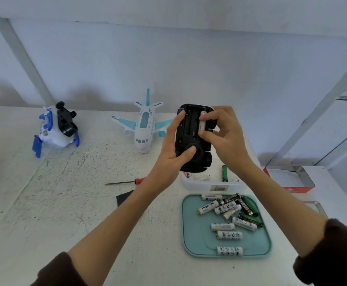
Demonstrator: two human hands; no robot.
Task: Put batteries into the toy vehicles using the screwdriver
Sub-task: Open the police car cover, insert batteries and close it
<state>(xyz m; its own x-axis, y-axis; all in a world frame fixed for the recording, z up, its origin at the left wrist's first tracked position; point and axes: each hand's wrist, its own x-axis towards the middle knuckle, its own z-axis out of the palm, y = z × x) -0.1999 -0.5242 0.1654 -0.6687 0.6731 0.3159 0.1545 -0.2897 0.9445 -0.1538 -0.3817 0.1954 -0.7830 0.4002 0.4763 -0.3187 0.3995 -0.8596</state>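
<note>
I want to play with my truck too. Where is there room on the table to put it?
Bare table lies between the blue toy, the screwdriver and the near edge. The right is crowded: teal tray, white box.

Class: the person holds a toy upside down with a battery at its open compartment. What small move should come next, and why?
Probably press the battery fully into its slot: the right hand pinches it there, it looks not yet seated, and the left hand steadies the toy.

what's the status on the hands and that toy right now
Left hand grips black toy, underside up. Right hand pinches white battery at open bay. Screwdriver idle on table. Nothing in the way.
</note>
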